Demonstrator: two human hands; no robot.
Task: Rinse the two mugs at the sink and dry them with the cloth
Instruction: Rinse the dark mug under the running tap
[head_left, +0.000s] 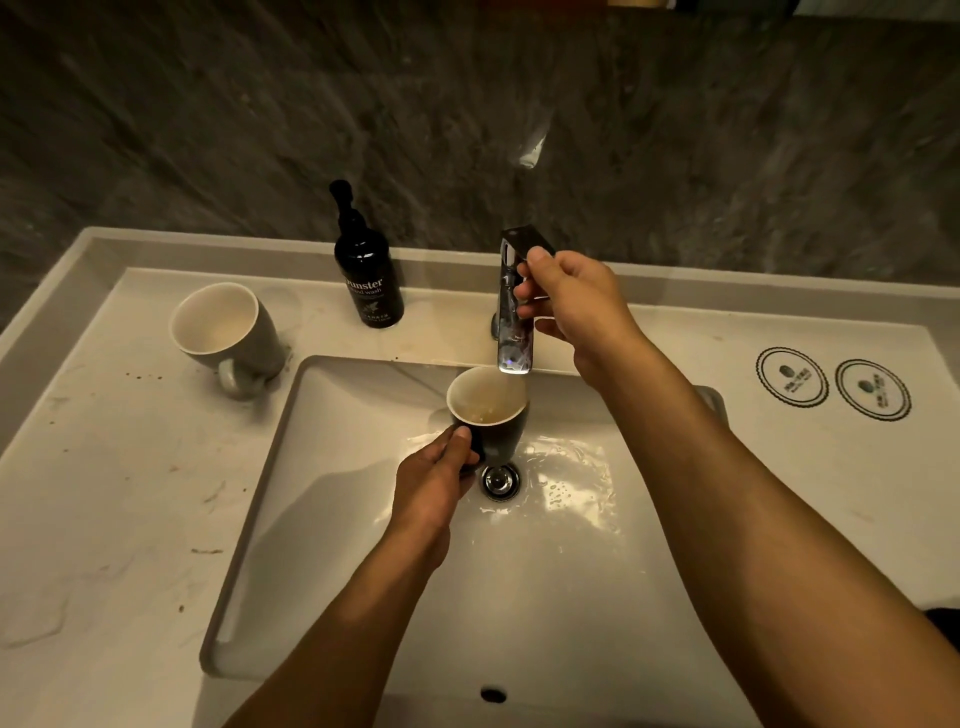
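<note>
Left hand (434, 480) grips a dark mug (488, 415) by its handle under the spout to catch water, right hand (569, 304) closed on the tap lever (524, 240) above it, the second mug (226, 332) waiting on the worktop (114, 493)

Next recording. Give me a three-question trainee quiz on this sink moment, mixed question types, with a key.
1. True or false: the dark mug is held under the faucet spout by the left hand.
2. Multiple choice: the right hand is on A) the hand wash bottle, B) the faucet handle, C) the drain.
3. Short answer: where is the grey mug, and how does it stand?

Key
1. True.
2. B.
3. On the counter left of the basin, upright, apart from both hands.
</note>
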